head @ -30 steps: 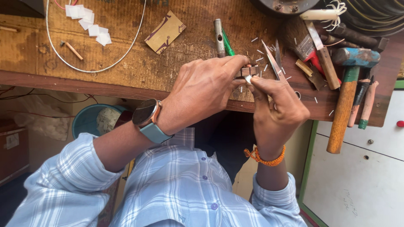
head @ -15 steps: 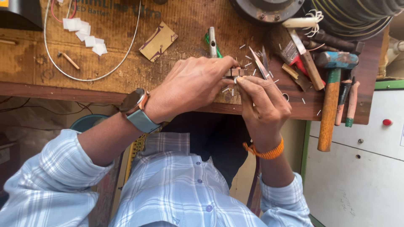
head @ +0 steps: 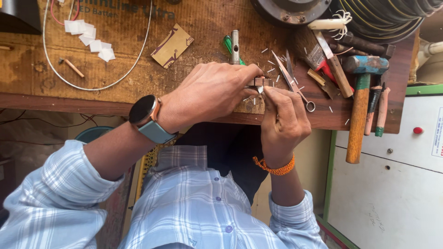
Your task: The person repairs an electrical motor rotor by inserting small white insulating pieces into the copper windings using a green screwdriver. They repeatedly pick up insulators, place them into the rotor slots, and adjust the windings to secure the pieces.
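Over the near edge of a wooden workbench (head: 92, 99), my left hand (head: 210, 92) pinches a small brown block-shaped part (head: 259, 82) between fingertips. My right hand (head: 284, 117) meets it from the right, fingers pinched on a thin silvery piece (head: 261, 89) pressed against the same part. Both hands touch at the part. What the thin piece is exactly stays too small to tell. A smartwatch sits on my left wrist, an orange thread band on my right.
Scissors (head: 293, 80) lie just right of the hands, with short metal pins scattered around. A hammer (head: 362, 99), brush and other tools lie at the right. A screwdriver (head: 234, 46), card scrap (head: 172, 45), white wire loop (head: 97, 85) and paper squares (head: 90, 39) lie farther back.
Both hands have stayed together at the small part near the bench edge; the view shifted a little, and the fingers have closed tighter around the part.
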